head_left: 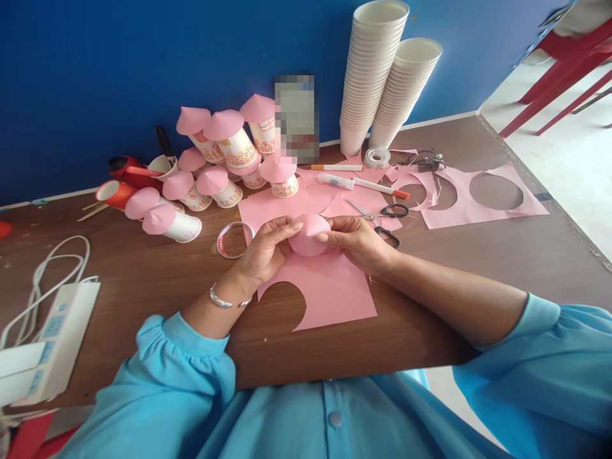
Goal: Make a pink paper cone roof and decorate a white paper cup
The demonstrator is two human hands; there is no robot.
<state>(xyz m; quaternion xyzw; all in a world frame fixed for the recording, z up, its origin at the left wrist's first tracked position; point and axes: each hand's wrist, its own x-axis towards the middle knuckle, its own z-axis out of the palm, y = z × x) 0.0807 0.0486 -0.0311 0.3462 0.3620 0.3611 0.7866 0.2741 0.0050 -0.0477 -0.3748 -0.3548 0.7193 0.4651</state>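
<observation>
Between my two hands is a small pink paper cone (310,241), held over the table. My left hand (273,245) pinches its left edge, thumb on top and fingers beneath. On the opposite edge, my right hand (361,242) grips it with the thumb pressed near the tip. A cut pink paper sheet (335,290) with a rounded notch lies below them. Black-handled scissors (382,220) lie open just beyond my right hand. Left of my left hand rests a roll of tape (234,240). The fingers under the cone are partly hidden.
Decorated paper cups with pink cone tops (229,143) crowd the back left. Two tall stacks of white cups (373,70) stand by the blue wall. Markers (380,188), clear tape (377,157) and pink offcuts (530,197) lie rightward. A power strip (67,331) sits at left.
</observation>
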